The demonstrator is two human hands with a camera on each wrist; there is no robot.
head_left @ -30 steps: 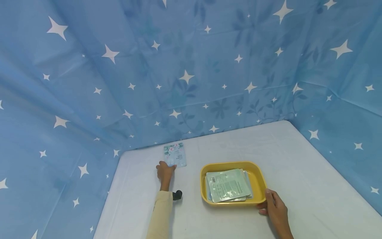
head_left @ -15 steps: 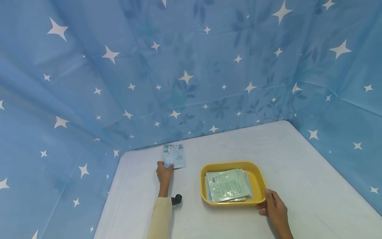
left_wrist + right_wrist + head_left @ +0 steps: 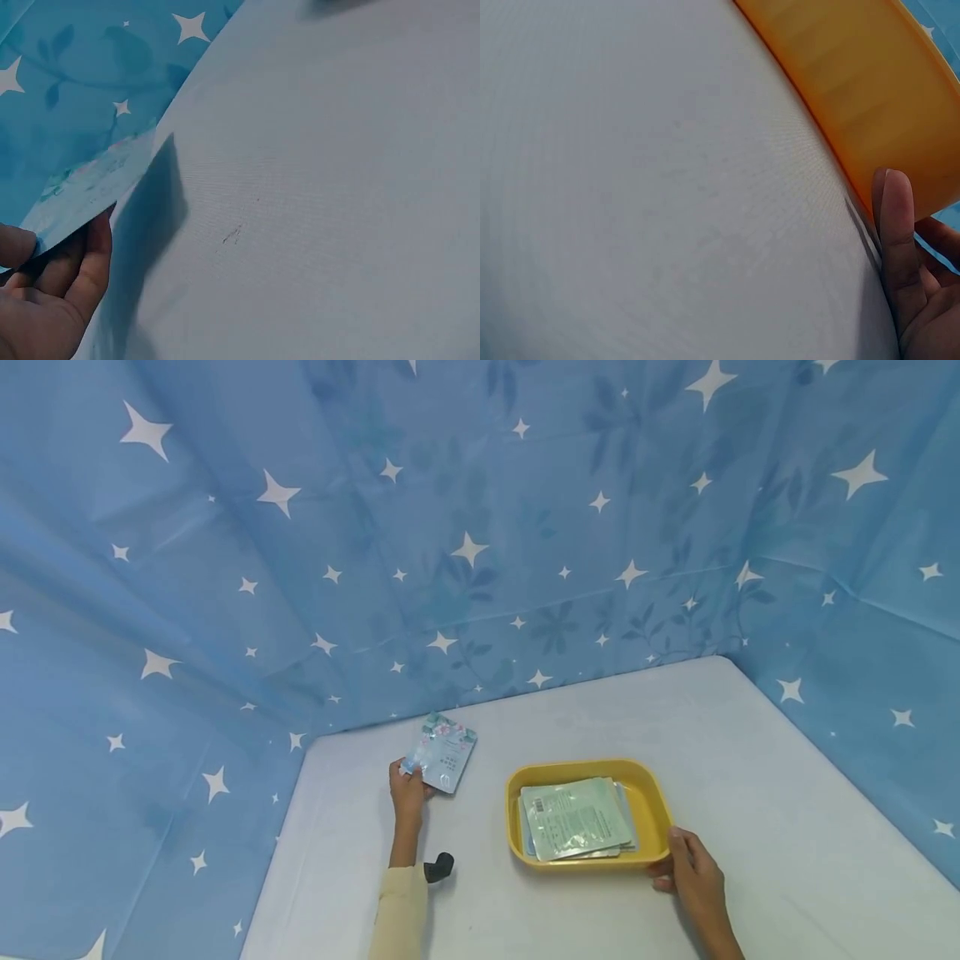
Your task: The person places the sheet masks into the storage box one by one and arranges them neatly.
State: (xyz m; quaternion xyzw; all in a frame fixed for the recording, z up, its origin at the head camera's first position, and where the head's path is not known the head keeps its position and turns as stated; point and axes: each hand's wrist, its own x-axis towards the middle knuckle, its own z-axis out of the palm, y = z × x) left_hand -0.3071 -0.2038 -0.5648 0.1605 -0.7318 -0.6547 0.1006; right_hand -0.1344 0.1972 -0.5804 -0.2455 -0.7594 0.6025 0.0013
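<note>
My left hand point(image 3: 407, 792) pinches a pale blue flat sachet with a flower print point(image 3: 444, 752) by its near left corner, at the far left of the table. In the left wrist view the thumb lies over the sachet point(image 3: 97, 180) and the fingers are beneath it, with its shadow falling on the table. My right hand point(image 3: 697, 881) grips the near right corner of a yellow plastic tray point(image 3: 651, 827). In the right wrist view its fingers lie against the tray's outer wall point(image 3: 870, 97). Inside the tray is a stack of flat sachets, a light green one point(image 3: 577, 818) on top.
A white table point(image 3: 585, 722) carries the tray and both hands. Blue curtains with white stars point(image 3: 480, 602) hang along its back and sides. A black knob-like piece point(image 3: 441, 867) sticks out at the left sleeve point(image 3: 399, 910).
My left hand has picked up the flowered sachet, which is now tilted and turned clockwise off the table. The right hand keeps its hold on the tray corner.
</note>
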